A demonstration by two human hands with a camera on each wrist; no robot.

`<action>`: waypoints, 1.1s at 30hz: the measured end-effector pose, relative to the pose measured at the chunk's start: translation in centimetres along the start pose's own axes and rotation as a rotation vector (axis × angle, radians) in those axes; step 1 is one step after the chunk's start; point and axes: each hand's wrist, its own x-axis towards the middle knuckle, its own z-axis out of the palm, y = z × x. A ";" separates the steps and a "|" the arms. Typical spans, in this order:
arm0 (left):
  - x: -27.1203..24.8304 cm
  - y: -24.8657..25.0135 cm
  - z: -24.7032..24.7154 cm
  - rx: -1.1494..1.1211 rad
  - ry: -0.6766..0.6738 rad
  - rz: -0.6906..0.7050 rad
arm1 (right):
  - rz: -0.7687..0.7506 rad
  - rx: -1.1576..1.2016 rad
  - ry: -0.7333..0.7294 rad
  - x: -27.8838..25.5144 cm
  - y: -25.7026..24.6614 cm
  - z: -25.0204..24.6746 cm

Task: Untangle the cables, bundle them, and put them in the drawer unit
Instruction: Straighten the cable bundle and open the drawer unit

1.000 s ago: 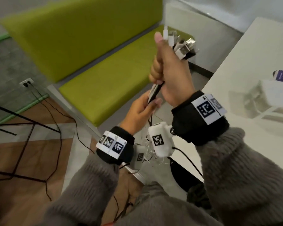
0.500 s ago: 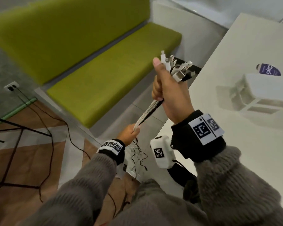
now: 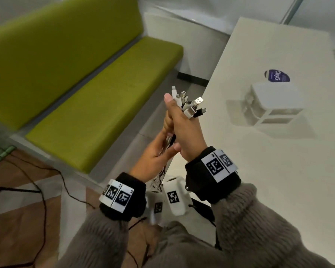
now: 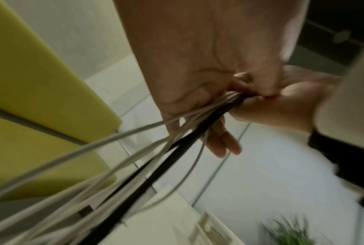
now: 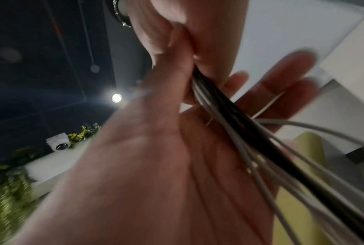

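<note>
Green bench (image 3: 89,105) and white table (image 3: 269,180) behind. Right hand (image 3: 184,130) fisted round cables (image 3: 188,105), plug ends gathered above fist. Left hand (image 3: 155,157) just below, fingers loosely extended along strands. Judged: ends aligned, strands combed nearly straight; coiling and tying remain. Drawer unit (image 3: 269,105) on table, no cables seen in it.

A green bench (image 3: 104,105) with a padded backrest (image 3: 52,55) runs along the left, and thin black wires (image 3: 45,192) trail over the wood floor (image 3: 16,238) below it. A white table (image 3: 278,171) fills the right side, with a purple-labelled item (image 3: 277,76) near its far edge. Blurred green plants (image 5: 7,187) and a ceiling lamp (image 5: 116,97) show in the right wrist view.
</note>
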 end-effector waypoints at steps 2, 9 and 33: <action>0.9 0.2 2.2 -0.005 -0.011 0.057 | 0.025 0.031 0.050 -0.2 -0.3 -1.5; 4.0 -1.5 6.9 0.206 -0.133 0.104 | 0.005 0.025 0.181 -2.1 -1.7 -8.7; 3.0 8.4 1.7 0.991 -0.053 0.256 | -0.096 -0.503 -0.162 -1.9 5.6 -3.2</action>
